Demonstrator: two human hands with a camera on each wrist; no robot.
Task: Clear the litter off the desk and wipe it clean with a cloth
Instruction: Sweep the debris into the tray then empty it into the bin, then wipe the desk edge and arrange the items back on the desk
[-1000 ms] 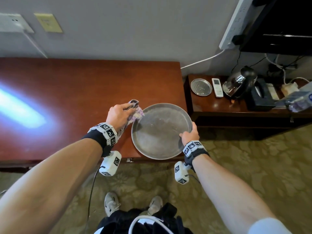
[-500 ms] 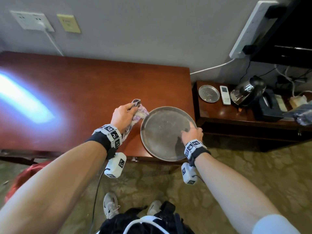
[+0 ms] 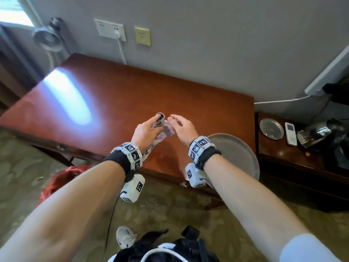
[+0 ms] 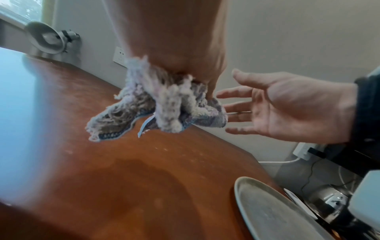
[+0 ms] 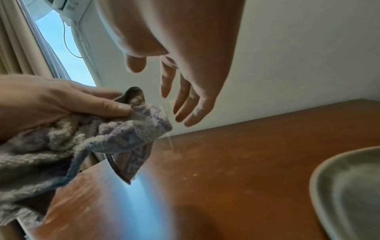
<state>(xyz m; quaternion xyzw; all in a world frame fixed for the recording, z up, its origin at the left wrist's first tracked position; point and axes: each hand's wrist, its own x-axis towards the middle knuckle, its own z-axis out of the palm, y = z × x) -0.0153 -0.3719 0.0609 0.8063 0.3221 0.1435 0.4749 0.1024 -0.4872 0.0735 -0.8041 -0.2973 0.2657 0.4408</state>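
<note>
Head view first: the left hand (image 3: 145, 131) holds the cloth (image 3: 164, 130) bunched, thumb and fingers pinching it near one folded corner, raised above the desk (image 3: 117, 95) and not touching the wood. The right hand (image 3: 182, 127) is just beside it, empty, fingers spread and relaxed, their tips close to the cloth's free end; I cannot tell whether any tip touches it yet.

The cloth looks like thin, worn towelling with frayed, stringy edges, so I judge it light, limp and easy to grip, not slippery. It will sag and fold wherever it is unsupported. A hold on the loose hanging corner nearest the right hand seems the sensible place if the cloth is to be spread or refolded into a flat pad for wiping.

Near the desk's right front edge lies a round metal tray (image 3: 238, 154), partly covered by the right wrist and seeming to overhang the edge. It would be stiff and probably slick.

Pale specks and a dusty film show faintly on the wood in the wrist views. A bright window glare washes out part of the left side, so any litter there cannot be judged. Most of the cloth is hidden inside the left palm.
</note>
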